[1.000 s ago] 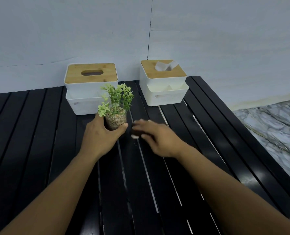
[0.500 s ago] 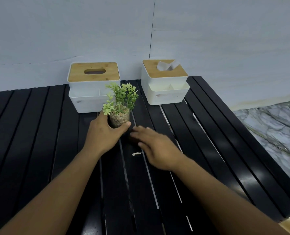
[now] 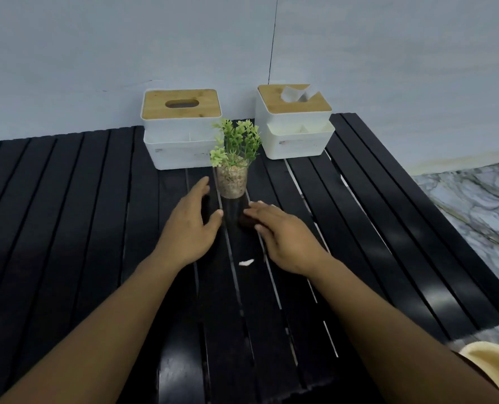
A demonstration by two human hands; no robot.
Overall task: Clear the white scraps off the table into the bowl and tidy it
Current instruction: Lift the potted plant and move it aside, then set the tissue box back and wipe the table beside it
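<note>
One white scrap (image 3: 247,262) lies on the black slatted table (image 3: 67,228), between my two wrists. My left hand (image 3: 190,228) hovers open, palm turned inward, just short of the small glass pot with a green plant (image 3: 231,182) and apart from it. My right hand (image 3: 283,237) lies flat, palm down, with its fingers spread. Its fingertips rest on a small dark object (image 3: 244,221) that is hard to make out against the table. The pot stands upright on the table, just beyond that dark object.
Two white tissue boxes with wooden lids stand against the wall: the left box (image 3: 181,132) and the right box (image 3: 295,123), which has a tissue sticking out. The table's right edge drops to a marble floor (image 3: 475,205). A cream rounded shape (image 3: 487,357) shows at the bottom right.
My left hand has let go of the plant pot, which now stands farther back on the table. The white scrap near my right fingertips is now uncovered, closer to me.
</note>
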